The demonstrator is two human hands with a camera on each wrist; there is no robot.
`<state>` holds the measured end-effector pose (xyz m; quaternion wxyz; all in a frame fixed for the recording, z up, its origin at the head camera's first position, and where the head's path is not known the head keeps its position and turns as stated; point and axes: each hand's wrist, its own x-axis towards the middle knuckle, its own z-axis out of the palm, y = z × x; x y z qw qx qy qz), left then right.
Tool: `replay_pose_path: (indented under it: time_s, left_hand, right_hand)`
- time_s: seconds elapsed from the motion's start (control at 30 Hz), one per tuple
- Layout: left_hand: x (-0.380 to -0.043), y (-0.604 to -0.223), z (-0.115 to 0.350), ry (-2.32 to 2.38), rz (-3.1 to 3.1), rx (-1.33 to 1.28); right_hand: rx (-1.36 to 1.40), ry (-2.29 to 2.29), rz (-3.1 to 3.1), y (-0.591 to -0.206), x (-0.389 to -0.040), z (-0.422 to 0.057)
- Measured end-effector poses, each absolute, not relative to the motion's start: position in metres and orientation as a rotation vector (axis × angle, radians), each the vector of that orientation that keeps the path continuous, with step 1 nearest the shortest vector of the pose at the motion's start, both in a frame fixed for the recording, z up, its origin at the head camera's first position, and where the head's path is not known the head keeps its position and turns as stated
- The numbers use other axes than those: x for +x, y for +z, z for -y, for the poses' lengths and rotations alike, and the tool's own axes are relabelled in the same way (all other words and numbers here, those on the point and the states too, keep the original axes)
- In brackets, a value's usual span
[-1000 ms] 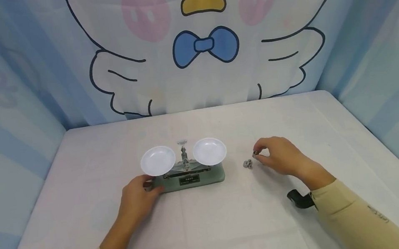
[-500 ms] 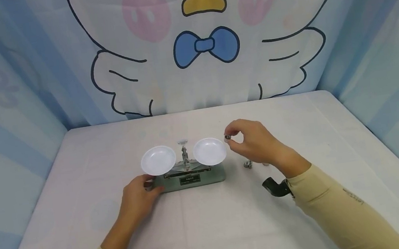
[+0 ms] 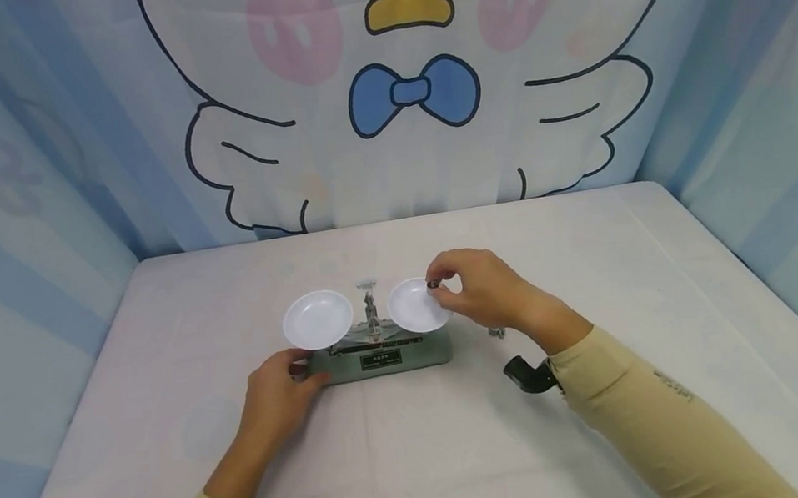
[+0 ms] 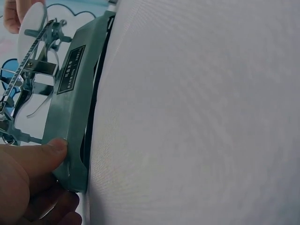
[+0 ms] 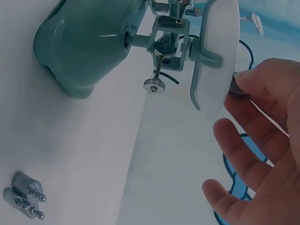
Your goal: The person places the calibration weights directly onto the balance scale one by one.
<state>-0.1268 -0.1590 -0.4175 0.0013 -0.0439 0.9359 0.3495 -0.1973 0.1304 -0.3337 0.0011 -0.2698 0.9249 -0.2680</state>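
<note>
A balance scale with a green base (image 3: pixel 416 353) stands on the white-covered table. It bears a left white pan (image 3: pixel 318 320) and a right white pan (image 3: pixel 410 310). My left hand (image 3: pixel 274 396) grips the left end of the base; in the left wrist view its thumb (image 4: pixel 56 146) lies on the green casing. With thumb and index finger, my right hand (image 3: pixel 483 288) pinches a small dark metal weight (image 5: pixel 238 87) at the right pan. In the right wrist view its other fingers are spread. That weight is partly hidden by the thumb.
A few silver knobbed weights (image 5: pixel 27 193) stand on the table right of the scale, partly behind my right wrist in the head view. Patterned curtains rise at the back and sides. A black wrist device (image 3: pixel 529 375) juts from my right sleeve.
My right hand has carried the weight from beside the other weights leftward to the right pan. My left hand has stayed on the base.
</note>
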Motion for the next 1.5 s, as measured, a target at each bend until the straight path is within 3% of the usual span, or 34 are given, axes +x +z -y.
replay_pose_path:
  time_s: [1.0,1.5]
  left_hand:
    - [-0.124,-0.416,0.159,1.112,-2.947,-0.123]
    - [-0.123,-0.416,0.158,1.097,-2.969,-0.116]
  right_hand:
    - [-0.95,-0.666,-2.928,-0.341,-0.2,-0.098]
    - [-0.783,-0.878,-2.922,-0.333,-0.197,-0.135]
